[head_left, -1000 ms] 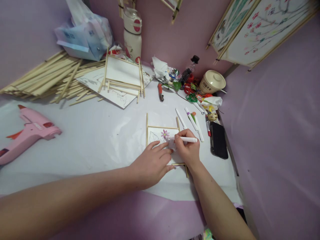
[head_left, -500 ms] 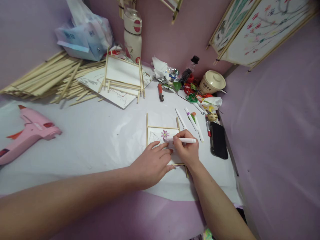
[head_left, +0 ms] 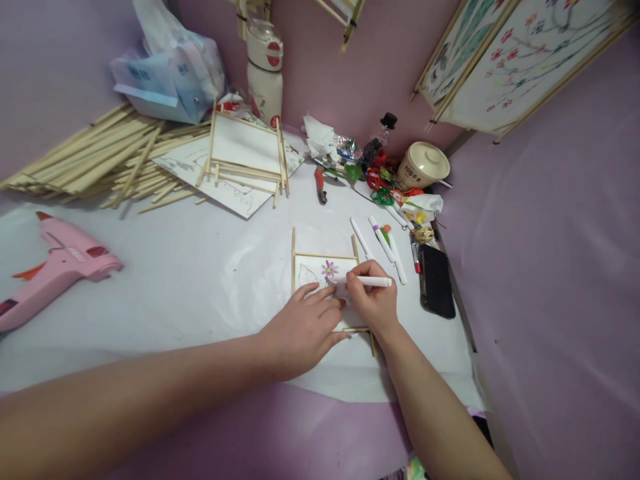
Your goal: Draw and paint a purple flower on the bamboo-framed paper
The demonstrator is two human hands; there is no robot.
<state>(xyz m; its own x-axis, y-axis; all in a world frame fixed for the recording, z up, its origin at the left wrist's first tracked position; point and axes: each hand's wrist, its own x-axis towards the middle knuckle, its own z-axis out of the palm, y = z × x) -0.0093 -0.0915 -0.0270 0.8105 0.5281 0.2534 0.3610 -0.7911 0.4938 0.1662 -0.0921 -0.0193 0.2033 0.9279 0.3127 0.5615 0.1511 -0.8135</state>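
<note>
A small stick frame (head_left: pixel 325 255) carrying a white sheet (head_left: pixel 309 264) is lying toward the near edge of the table (head_left: pixel 200 273), right of its middle. The left hand (head_left: pixel 304 333) is resting over the sheet's lower left part, palm down, fingers extended and slightly spread. The right hand (head_left: pixel 376 305) is pinching a white marker (head_left: pixel 377 281) between thumb and fingers, its front end pointing left, just below a pink flower (head_left: pixel 329 269); whether the tip is touching the sheet is hard to tell from this height. Outlined shapes are showing beside the flower.

Beyond the right hand, loose markers (head_left: pixel 382 240) are lying near the frame, and a black phone (head_left: pixel 437 281) is lying along the table's right edge. A pink glue gun (head_left: pixel 75 257) is lying by the left edge. Toward the far left corner, a pile of sticks (head_left: pixel 90 157) is stretching in front of a tissue pack (head_left: pixel 170 87), while a bottle (head_left: pixel 265 83) is standing upright along the far edge.
</note>
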